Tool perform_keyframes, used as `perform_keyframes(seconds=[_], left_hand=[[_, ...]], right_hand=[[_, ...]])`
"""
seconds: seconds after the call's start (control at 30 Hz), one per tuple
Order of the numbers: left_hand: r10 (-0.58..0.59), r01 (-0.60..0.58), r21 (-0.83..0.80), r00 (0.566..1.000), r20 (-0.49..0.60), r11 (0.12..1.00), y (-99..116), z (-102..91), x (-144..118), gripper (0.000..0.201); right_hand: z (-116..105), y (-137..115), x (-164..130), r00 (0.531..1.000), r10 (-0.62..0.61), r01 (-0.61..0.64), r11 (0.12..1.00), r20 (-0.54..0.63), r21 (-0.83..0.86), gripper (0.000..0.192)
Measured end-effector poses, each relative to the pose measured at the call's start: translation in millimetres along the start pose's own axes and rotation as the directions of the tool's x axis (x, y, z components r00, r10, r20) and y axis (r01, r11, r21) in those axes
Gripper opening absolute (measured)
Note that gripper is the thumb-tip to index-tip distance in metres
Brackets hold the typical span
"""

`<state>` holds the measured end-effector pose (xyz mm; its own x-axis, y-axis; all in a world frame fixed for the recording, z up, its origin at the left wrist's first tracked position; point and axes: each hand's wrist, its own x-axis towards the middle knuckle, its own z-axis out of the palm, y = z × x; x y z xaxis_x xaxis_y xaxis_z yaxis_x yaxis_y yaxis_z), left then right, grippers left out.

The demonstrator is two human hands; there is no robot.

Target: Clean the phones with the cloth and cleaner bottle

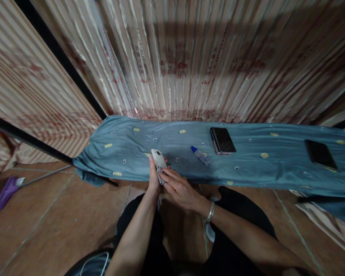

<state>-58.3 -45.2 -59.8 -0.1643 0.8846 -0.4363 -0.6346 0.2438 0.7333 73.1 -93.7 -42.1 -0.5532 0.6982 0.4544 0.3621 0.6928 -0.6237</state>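
Holding a pale phone (158, 160) in both hands at the near edge of the blue cloth (276, 168).

Left hand (154, 180) grips the phone from below, fingers closed around it; right hand (180, 188) touches its lower end with the fingertips. A small bottle (200, 155) with blue cap lies near on the cloth, then a dark phone (222, 140), and another dark phone (321, 154) far right.
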Motion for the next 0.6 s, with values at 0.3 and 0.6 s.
perform_keyframes(seconds=[0.3, 0.6], left_hand=[[-0.043, 0.042, -0.034, 0.999, -0.012, 0.999, -3, 12.1, -3, 0.053], [-0.032, 0.033, -0.029, 0.999, 0.026, 0.999, -9, 17.5, -4, 0.051]], right_hand=[[-15, 3, -2, 0.983, 0.170, -0.150, 0.958, -0.064, 0.243, 0.031], [-14, 6, 0, 0.987, 0.103, -0.101, 0.995, -0.124, 0.024, 0.028]])
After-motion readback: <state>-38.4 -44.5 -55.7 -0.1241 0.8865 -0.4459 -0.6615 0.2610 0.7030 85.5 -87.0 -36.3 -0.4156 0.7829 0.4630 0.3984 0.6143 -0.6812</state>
